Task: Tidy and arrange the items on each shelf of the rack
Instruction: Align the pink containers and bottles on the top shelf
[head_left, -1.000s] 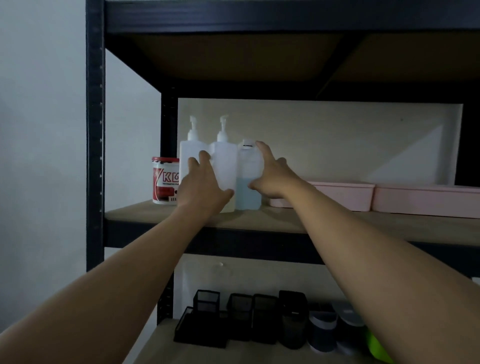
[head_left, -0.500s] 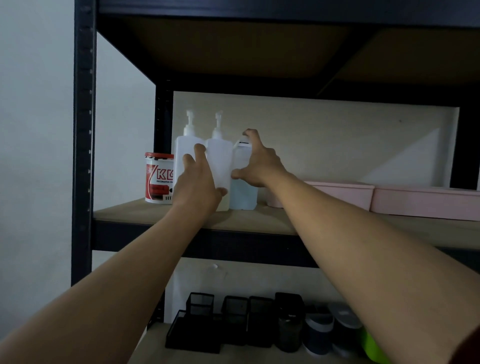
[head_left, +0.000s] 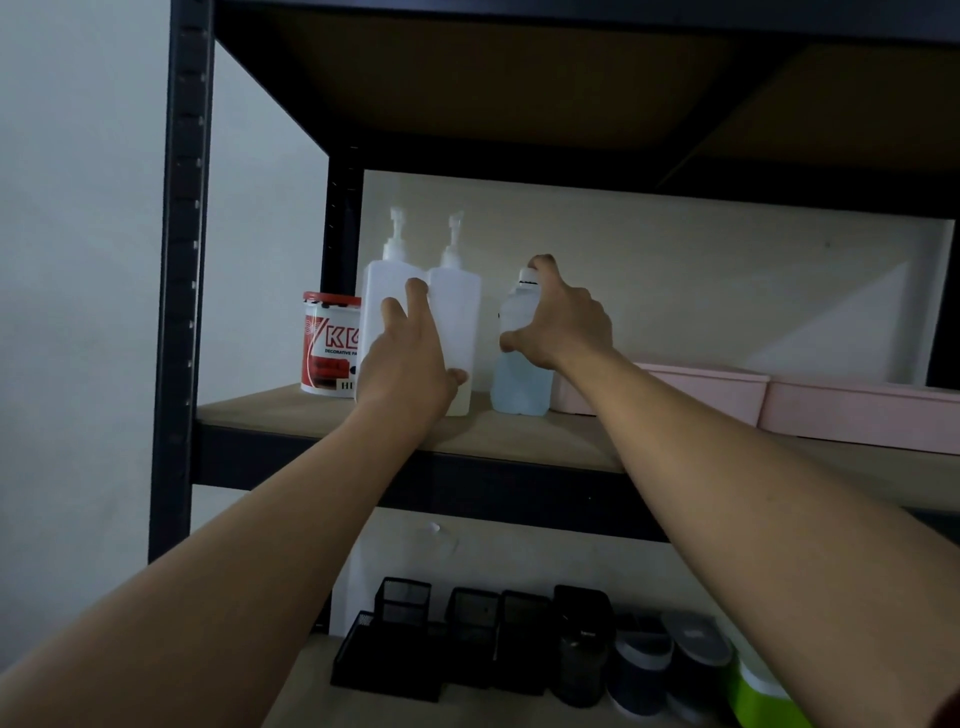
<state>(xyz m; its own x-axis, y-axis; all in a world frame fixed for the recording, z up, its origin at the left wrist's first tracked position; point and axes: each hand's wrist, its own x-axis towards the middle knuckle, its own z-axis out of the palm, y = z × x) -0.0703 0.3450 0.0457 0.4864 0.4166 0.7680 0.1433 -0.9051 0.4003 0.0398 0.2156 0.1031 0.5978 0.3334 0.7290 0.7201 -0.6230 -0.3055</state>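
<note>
The right hand (head_left: 565, 325) has drawn the blue-filled bottle (head_left: 522, 387) rightward, clear of the pump bottles (head_left: 460, 312), its fingers curled round it. The left hand (head_left: 410, 364) lies flat against those, fingers straight. This shelf (head_left: 270, 410) looks nearly ordered; the lower shelf (head_left: 306, 696) probably waits.

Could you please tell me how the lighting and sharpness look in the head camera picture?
Head view: dim overall, upper shelf's underside in deep shadow; head view: black mesh organisers below nearly merge into darkness; head view: a brighter diagonal patch crosses the back panel; head view: paint can label partly readable, the bottle in the right hand slightly soft.
</note>
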